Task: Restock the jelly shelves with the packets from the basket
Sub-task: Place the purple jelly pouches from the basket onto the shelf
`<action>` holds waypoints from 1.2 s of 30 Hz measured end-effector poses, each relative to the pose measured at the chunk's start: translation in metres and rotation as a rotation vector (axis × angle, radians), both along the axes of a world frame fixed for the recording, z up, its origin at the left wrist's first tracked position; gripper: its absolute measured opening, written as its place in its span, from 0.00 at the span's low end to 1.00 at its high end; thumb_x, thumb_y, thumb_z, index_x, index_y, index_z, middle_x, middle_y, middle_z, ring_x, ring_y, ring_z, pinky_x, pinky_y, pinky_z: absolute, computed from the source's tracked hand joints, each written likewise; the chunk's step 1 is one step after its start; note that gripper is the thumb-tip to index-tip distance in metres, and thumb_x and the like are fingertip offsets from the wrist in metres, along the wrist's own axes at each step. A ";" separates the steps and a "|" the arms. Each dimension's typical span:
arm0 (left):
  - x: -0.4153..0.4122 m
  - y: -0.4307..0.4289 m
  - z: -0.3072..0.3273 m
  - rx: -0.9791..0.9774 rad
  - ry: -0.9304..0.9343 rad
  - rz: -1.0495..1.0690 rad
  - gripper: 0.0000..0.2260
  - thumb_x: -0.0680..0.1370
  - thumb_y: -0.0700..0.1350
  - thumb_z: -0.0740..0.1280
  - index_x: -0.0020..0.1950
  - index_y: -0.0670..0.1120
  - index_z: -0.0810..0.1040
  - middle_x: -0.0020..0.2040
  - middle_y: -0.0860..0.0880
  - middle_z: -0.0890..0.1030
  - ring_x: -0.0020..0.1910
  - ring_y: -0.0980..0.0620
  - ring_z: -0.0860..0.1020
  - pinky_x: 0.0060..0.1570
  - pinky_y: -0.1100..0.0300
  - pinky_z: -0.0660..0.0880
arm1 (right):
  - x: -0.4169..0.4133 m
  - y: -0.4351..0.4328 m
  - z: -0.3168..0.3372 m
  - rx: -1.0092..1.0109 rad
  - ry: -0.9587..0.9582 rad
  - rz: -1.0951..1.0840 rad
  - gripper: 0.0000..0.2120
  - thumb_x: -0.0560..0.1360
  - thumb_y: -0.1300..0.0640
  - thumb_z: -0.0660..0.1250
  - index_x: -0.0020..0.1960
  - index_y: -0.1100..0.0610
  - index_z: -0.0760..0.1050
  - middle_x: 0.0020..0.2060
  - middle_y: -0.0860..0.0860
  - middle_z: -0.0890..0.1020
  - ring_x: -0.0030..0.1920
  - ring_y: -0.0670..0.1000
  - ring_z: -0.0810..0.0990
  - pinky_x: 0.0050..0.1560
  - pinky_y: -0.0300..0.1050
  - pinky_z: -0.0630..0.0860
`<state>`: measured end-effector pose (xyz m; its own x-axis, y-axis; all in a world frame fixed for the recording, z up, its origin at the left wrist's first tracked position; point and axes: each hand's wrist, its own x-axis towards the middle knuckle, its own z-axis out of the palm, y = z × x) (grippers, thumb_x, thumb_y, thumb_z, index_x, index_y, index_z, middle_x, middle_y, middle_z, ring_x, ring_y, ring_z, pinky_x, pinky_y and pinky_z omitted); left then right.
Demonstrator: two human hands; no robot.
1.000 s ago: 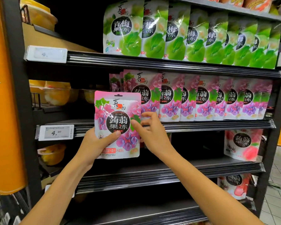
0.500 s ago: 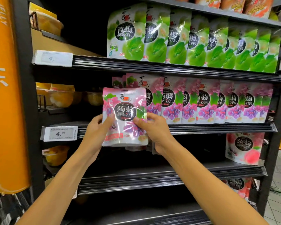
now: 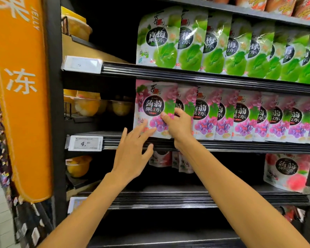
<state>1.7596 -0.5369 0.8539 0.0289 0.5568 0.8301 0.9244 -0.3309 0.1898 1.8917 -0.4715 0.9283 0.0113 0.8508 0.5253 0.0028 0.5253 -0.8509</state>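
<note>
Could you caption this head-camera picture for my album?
Held in the right hand's grip, a grape jelly packet stands at the left end of the purple row.

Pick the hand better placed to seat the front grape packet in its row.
Right, probably: the right hand pinches the packet at its right edge, beside the row. The left hand is open, fingertips only at its lower edge.

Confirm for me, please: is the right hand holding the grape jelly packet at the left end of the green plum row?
Not quite. In the head view the right hand grips the grape jelly packet at the left end of the purple grape row, one shelf below the green plum row.
</note>
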 end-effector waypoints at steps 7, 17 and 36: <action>0.003 0.007 -0.009 0.013 0.040 0.049 0.25 0.80 0.50 0.62 0.77 0.58 0.61 0.79 0.54 0.58 0.77 0.56 0.58 0.76 0.53 0.37 | 0.006 -0.003 -0.012 0.249 -0.183 -0.127 0.19 0.75 0.56 0.72 0.63 0.53 0.69 0.49 0.45 0.78 0.49 0.42 0.78 0.46 0.28 0.74; 0.009 0.012 -0.014 0.031 0.079 0.119 0.26 0.79 0.49 0.64 0.77 0.54 0.62 0.78 0.50 0.60 0.76 0.50 0.61 0.77 0.45 0.43 | 0.014 -0.004 -0.024 0.425 -0.434 -0.413 0.28 0.74 0.53 0.73 0.70 0.57 0.68 0.56 0.51 0.76 0.55 0.49 0.73 0.56 0.46 0.74; 0.020 -0.012 -0.029 0.089 -0.065 -0.103 0.17 0.79 0.45 0.63 0.69 0.47 0.74 0.73 0.51 0.69 0.77 0.55 0.59 0.78 0.53 0.45 | 0.033 -0.013 -0.069 0.477 -0.336 -0.452 0.21 0.74 0.47 0.72 0.64 0.50 0.71 0.46 0.43 0.76 0.44 0.44 0.73 0.39 0.39 0.68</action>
